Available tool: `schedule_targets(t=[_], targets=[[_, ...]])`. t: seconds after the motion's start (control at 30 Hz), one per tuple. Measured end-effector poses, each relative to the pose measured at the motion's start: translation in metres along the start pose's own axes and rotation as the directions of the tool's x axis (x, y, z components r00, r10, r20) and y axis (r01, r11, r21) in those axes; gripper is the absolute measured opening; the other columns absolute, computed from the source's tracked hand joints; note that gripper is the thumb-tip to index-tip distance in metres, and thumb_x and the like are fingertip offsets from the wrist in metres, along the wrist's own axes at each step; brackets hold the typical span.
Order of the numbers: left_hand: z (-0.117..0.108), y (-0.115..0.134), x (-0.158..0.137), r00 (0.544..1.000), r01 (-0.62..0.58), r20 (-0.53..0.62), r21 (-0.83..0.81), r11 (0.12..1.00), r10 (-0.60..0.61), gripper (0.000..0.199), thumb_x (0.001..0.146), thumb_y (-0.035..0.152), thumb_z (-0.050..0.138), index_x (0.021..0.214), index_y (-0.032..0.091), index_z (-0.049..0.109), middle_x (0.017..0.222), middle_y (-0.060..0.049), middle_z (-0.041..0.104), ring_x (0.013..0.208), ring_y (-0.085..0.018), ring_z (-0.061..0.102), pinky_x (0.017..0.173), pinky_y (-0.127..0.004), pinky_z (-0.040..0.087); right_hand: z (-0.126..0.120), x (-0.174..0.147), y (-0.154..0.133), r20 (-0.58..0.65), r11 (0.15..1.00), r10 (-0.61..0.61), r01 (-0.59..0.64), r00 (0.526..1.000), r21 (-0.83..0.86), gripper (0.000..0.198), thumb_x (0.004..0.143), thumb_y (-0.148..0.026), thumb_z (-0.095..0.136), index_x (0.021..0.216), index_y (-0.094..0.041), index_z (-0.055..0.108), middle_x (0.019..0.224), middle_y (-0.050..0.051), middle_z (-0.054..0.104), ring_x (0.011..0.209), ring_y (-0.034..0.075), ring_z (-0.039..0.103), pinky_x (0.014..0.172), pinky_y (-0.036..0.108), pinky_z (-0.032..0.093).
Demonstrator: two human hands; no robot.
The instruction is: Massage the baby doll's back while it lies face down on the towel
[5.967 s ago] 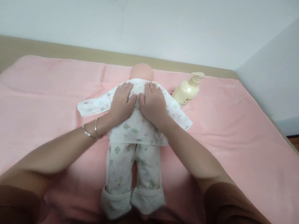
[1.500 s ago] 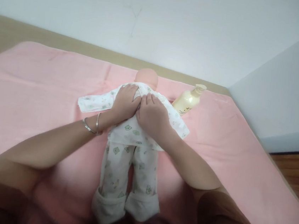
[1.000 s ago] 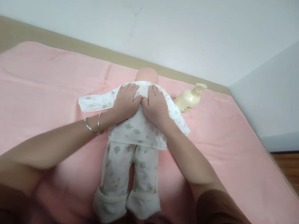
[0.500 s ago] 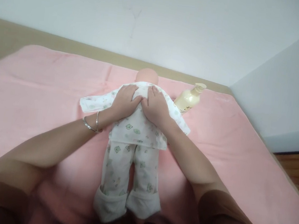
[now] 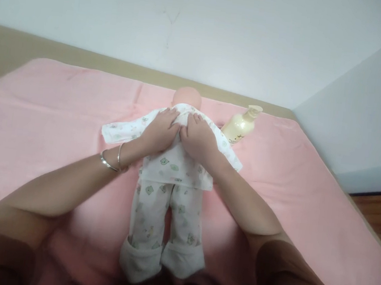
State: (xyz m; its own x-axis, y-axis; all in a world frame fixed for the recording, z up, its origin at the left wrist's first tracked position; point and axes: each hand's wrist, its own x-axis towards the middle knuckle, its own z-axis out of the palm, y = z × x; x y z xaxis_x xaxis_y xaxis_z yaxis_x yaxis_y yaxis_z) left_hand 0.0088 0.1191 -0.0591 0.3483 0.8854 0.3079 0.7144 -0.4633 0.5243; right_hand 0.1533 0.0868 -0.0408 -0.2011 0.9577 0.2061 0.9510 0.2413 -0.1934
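Observation:
A baby doll [image 5: 187,97] lies face down in a white printed top [image 5: 168,163] and matching trousers [image 5: 151,206] with wide white cuffs. On the left half of its upper back rests my left hand [image 5: 160,129], fingers apart and slightly bent over the cloth, a silver bangle at the wrist. My right hand [image 5: 200,137] lies on the right half, its fingers bent a little more. The two thumbs point at each other near the spine, almost touching. Neither hand lifts the doll, and the palms' undersides are hidden.
A pale yellow pump bottle [image 5: 239,127] leans to the right of the doll's shoulder. Beneath everything is a pink blanket [image 5: 285,179] on a tan surface [image 5: 94,55]. A white wall [image 5: 222,37] rises behind, and wooden floor [image 5: 376,216] shows at the right.
The fingers of both hands have gone from lying flat to slightly bent, and the hands have drawn back a little towards me. The doll and bottle have not moved.

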Motion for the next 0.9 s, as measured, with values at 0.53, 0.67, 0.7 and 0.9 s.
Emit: schedule_targets(t=[0.53,0.67,0.7,0.9], targets=[[0.01,0.012,-0.018,0.997,-0.07,-0.031,0.083,0.994,0.072,0.058,0.101,0.026,0.026,0.147,0.004,0.052,0.161,-0.02,0.047,0.155,-0.033,0.039,0.132,-0.057,0.029,0.003,0.017,0.017,-0.001,0.997,0.038,-0.038,0.999,0.06,0.055,0.105,-0.025,0.03,0.147,0.006,0.048,0.157,0.025,0.05,0.152,0.034,0.044,0.129,0.048,0.033],[0.005,0.008,-0.01,0.999,0.024,0.039,0.003,1.0,-0.024,0.061,0.098,0.027,0.029,0.151,0.006,0.049,0.167,-0.016,0.041,0.159,-0.029,0.034,0.136,-0.053,0.023,0.003,0.006,0.006,-0.026,1.0,0.018,-0.018,0.999,-0.024,0.055,0.106,-0.026,0.03,0.146,0.006,0.049,0.152,0.026,0.056,0.145,0.035,0.051,0.125,0.049,0.037],[0.004,0.004,-0.006,0.998,0.052,0.04,-0.019,0.998,-0.051,0.062,0.097,0.029,0.031,0.152,0.006,0.049,0.166,-0.015,0.042,0.158,-0.028,0.035,0.136,-0.051,0.023,0.002,0.001,0.002,-0.038,0.998,0.016,-0.018,0.999,-0.061,0.055,0.106,-0.027,0.029,0.144,0.006,0.051,0.147,0.027,0.059,0.141,0.036,0.054,0.122,0.05,0.04],[0.008,-0.013,0.006,0.996,0.066,-0.055,-0.079,0.995,-0.07,0.057,0.095,0.036,0.034,0.139,0.014,0.061,0.151,-0.011,0.06,0.142,-0.028,0.053,0.129,-0.048,0.037,-0.007,-0.021,-0.013,-0.056,0.981,-0.073,0.062,0.996,-0.185,0.051,0.106,-0.025,0.028,0.135,0.005,0.058,0.125,0.029,0.069,0.12,0.036,0.066,0.106,0.048,0.052]])
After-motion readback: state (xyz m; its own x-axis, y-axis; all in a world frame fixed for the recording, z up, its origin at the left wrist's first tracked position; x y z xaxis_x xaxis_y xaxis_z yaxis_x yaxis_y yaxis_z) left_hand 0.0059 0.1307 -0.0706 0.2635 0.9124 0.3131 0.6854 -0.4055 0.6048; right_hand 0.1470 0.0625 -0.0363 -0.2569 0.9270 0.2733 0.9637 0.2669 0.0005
